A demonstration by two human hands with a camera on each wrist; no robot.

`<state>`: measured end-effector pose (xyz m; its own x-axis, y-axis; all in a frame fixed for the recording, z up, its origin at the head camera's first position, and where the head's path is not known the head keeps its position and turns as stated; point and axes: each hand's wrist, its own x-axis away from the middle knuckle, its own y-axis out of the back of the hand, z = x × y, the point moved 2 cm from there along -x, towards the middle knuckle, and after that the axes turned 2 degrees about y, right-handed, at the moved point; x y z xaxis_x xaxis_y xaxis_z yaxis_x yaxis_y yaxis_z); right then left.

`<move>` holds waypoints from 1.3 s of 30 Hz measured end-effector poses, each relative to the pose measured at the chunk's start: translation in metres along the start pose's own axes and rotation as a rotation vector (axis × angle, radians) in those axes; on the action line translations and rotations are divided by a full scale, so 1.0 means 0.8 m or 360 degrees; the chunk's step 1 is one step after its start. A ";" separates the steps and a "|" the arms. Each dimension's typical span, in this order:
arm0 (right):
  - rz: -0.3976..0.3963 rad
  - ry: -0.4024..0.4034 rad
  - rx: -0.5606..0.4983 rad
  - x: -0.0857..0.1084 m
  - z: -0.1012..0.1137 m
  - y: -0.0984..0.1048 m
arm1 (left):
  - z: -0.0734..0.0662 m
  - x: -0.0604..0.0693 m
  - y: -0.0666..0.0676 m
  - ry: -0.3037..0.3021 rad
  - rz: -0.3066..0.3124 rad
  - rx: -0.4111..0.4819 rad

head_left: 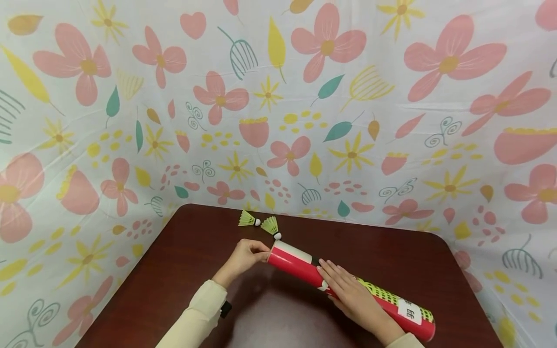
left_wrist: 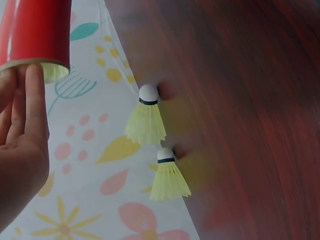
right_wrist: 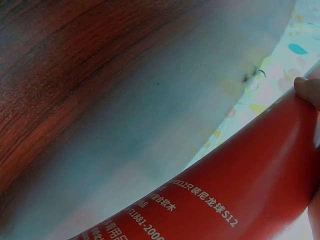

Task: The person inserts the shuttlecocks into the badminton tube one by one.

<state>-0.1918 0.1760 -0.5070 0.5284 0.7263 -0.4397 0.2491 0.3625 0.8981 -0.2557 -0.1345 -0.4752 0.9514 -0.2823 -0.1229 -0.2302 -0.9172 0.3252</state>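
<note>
A red shuttlecock tube [head_left: 300,265] with a white band and a yellow-green dotted part lies slantwise above the dark table, its open mouth toward the left. My right hand [head_left: 351,297] grips the tube near its middle, fingers across the top; the right wrist view shows a fingertip [right_wrist: 307,90] on the red wall. At the mouth, my left hand [head_left: 244,258] pinches with thumb and fingers just inside the rim. Beside those fingers a pale yellow-green shuttlecock skirt [left_wrist: 54,73] shows inside the tube; the fingertips themselves are hidden.
Two yellow-green shuttlecocks with white heads, one on the left [head_left: 249,219] and one on the right [head_left: 271,227], lie near the far edge of the brown table [head_left: 196,251]. Behind the table hangs a flower-patterned cloth [head_left: 304,121].
</note>
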 end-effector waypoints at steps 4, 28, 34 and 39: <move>-0.0016 -0.0003 0.0004 0.001 0.001 -0.001 | 0.006 0.001 0.005 0.0040 0.0074 0.0119; -0.0038 -0.0013 0.0041 0.008 -0.005 0.002 | 0.070 -0.066 0.031 0.0130 -0.0570 -0.0205; -0.0033 -0.0019 0.0053 0.007 -0.008 0.004 | 0.078 -0.090 0.023 0.0178 -0.0601 -0.0118; -0.0063 0.0000 0.0055 0.007 -0.008 0.004 | 0.079 -0.105 0.019 0.0174 -0.0457 -0.0057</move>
<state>-0.1937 0.1849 -0.5067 0.5175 0.7119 -0.4748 0.2978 0.3703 0.8799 -0.3518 -0.1424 -0.5194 0.9933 0.0209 -0.1134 0.0569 -0.9440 0.3249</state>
